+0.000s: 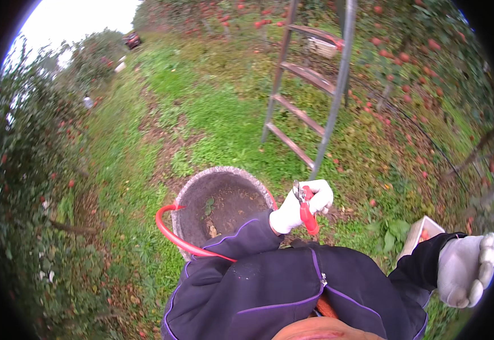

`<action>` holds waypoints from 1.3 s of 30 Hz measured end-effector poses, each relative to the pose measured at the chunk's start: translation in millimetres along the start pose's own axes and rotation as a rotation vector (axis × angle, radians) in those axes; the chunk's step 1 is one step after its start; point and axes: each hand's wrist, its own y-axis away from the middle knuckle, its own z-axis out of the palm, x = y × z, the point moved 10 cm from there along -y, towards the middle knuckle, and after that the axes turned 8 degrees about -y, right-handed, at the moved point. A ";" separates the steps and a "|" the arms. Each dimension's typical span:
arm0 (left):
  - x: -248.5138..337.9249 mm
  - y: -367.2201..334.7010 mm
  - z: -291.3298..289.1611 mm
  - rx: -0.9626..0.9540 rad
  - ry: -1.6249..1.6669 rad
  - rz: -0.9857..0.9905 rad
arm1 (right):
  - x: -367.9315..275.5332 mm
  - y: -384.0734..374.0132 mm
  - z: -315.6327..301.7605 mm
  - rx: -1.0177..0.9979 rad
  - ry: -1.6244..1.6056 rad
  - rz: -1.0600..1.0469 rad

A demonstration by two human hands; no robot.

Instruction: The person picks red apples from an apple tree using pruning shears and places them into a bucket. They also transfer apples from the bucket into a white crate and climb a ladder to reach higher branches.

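In front of my chest, my left hand, in a white glove, is closed around a pair of red-handled hand clippers. The metal blades point up and away from me. Out to the right, my white-gloved right hand is raised with the palm showing. Its fingers are slightly bent and nothing lies in them. A round grey bucket is beside my left forearm, with a few leaves and dirt at its bottom. Its red tube-like handle curves toward my left sleeve, where its end is hidden.
A ladder with wooden rungs stands ahead on the grass. Apple trees line the right, with fallen apples beneath; more trees stand left. A light crate with apples sits near my right arm. A vehicle stands far off.
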 end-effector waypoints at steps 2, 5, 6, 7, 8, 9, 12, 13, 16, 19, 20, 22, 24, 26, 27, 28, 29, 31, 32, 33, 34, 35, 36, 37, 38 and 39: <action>5.6 6.0 -24.8 0.058 0.035 0.016 | 22.9 7.5 22.2 0.004 -0.106 0.017; 0.6 12.2 -54.3 0.163 0.022 -0.048 | 58.7 20.9 50.1 0.013 -0.155 0.057; -0.6 12.7 -63.8 0.195 0.024 -0.062 | 71.1 24.8 60.0 0.011 -0.186 0.067; -3.1 11.6 -71.3 0.227 0.024 -0.079 | 85.4 31.2 66.7 0.014 -0.199 0.091; -0.5 8.9 -82.1 0.228 0.015 -0.074 | 102.8 36.5 79.5 -0.005 -0.196 0.133; 1.1 7.5 -93.4 0.247 0.004 -0.066 | 118.6 43.8 89.5 0.003 -0.209 0.155; 2.3 -1.9 -130.9 0.300 -0.014 -0.045 | 173.5 74.6 120.2 0.052 -0.185 0.230; 1.2 -8.1 -145.2 0.322 -0.033 -0.043 | 196.5 84.5 129.2 0.063 -0.157 0.253; 0.3 -34.4 -188.4 0.383 -0.136 0.016 | 269.2 119.7 155.3 0.086 -0.052 0.344; -1.4 -71.0 -242.5 0.459 -0.229 -0.004 | 352.2 164.5 176.8 0.201 0.020 0.465; -1.8 -85.9 -260.7 0.484 -0.162 -0.007 | 383.1 182.3 184.2 0.228 0.077 0.547; 6.7 -112.0 -291.1 0.522 -0.123 0.057 | 436.1 216.0 194.9 0.266 0.157 0.676; 14.2 -134.4 -319.2 0.563 -0.157 0.073 | 489.8 250.6 206.1 0.291 0.206 0.816; 24.1 -163.6 -339.2 0.559 -0.175 0.137 | 530.7 277.8 216.7 0.298 0.269 0.863; 27.6 -177.6 -347.7 0.548 -0.171 0.160 | 549.0 292.9 221.0 0.338 0.242 0.901; 29.6 -188.6 -355.1 0.552 -0.179 0.170 | 561.3 305.0 223.7 0.339 0.271 0.938; 32.5 -198.6 -360.8 0.546 -0.193 0.193 | 573.2 316.7 226.2 0.315 0.320 0.983; 32.2 -224.9 -375.9 0.530 -0.169 0.198 | 588.6 331.0 230.6 0.271 0.429 0.987; 31.2 -239.1 -384.3 0.520 -0.155 0.201 | 596.1 336.7 233.8 0.245 0.486 0.980; 29.9 -252.4 -393.3 0.511 -0.140 0.203 | 603.0 343.1 238.3 0.189 0.551 0.991; 26.9 -266.7 -403.0 0.488 -0.172 0.173 | 610.6 354.8 242.6 0.172 0.577 1.045; 26.3 -281.0 -410.6 0.454 -0.210 0.181 | 616.5 366.5 246.3 0.170 0.594 1.100; 24.4 -296.5 -419.1 0.417 -0.237 0.186 | 623.7 380.6 249.7 0.171 0.615 1.179; 20.8 -311.1 -427.3 0.375 -0.237 0.183 | 625.7 380.5 257.9 0.123 0.660 1.110; 22.0 -324.5 -434.8 0.321 -0.250 0.221 | 628.7 384.4 264.2 0.093 0.703 1.089; 15.5 -336.2 -448.2 0.316 -0.221 0.181 | 632.4 392.5 268.9 0.102 0.704 1.116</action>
